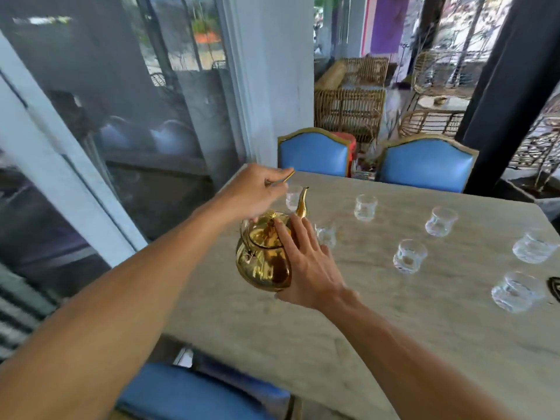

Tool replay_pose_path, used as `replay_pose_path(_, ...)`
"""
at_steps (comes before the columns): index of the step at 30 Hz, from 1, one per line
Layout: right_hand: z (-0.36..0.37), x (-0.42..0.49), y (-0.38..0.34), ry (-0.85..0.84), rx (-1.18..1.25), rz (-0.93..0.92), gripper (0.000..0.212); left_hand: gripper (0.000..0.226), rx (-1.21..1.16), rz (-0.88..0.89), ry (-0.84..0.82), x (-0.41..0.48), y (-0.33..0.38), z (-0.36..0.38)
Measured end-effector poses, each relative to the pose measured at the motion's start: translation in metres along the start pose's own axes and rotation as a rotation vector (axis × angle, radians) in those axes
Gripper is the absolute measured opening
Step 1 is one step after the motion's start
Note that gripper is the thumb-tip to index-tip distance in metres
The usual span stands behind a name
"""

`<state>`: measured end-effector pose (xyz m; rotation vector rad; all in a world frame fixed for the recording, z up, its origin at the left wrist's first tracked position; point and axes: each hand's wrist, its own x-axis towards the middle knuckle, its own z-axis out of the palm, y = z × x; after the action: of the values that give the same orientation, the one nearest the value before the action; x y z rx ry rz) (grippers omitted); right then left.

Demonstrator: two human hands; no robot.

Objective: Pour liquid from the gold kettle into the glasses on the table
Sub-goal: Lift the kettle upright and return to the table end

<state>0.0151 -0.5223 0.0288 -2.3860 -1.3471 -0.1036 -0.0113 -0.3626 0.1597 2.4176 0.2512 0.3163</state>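
**Kettle held two-handed at the desk's left edge, no pour yet**

Left hand curled from above round the thin gold bail handle. Right hand flat, fingers straight and spread, pressing the lid and right flank of the shiny round gold metal kettle. Kettle hangs at the left edge of the pale marble-look desk, roughly upright; can't tell if it's clear of the top. Curved spout points up, no stream visible. Judged: rigid, polished body so slippery, weighty if full, maybe hot, so carry by the handle and steady the lid. Seven small clear tumbler glasses spread over the desk, two just beyond the spout; fragile, light, easy to knock. Fill level too blurred to tell
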Motion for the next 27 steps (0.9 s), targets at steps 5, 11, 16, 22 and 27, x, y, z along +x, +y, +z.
replay_pose_path(5,0.027,0.018,-0.023,-0.044,-0.006,-0.039,0.146,0.042,0.033,-0.071,0.035,-0.016,-0.029,-0.014)
replay_pose_path(11,0.057,0.044,-0.050,-0.087,-0.010,-0.033,0.156,0.039,-0.032,-0.052,0.123,-0.024,-0.073,-0.029)
replay_pose_path(16,0.086,0.086,-0.075,-0.075,0.010,0.004,0.155,0.038,-0.136,0.029,0.130,-0.010,-0.130,-0.049)
replay_pose_path(22,0.125,0.137,-0.102,-0.104,-0.023,0.055,0.139,0.039,-0.173,0.024,0.202,0.004,-0.204,-0.067)
replay_pose_path(27,0.163,0.174,-0.113,-0.152,-0.073,0.104,0.125,0.042,-0.172,-0.013,0.255,0.019,-0.257,-0.067)
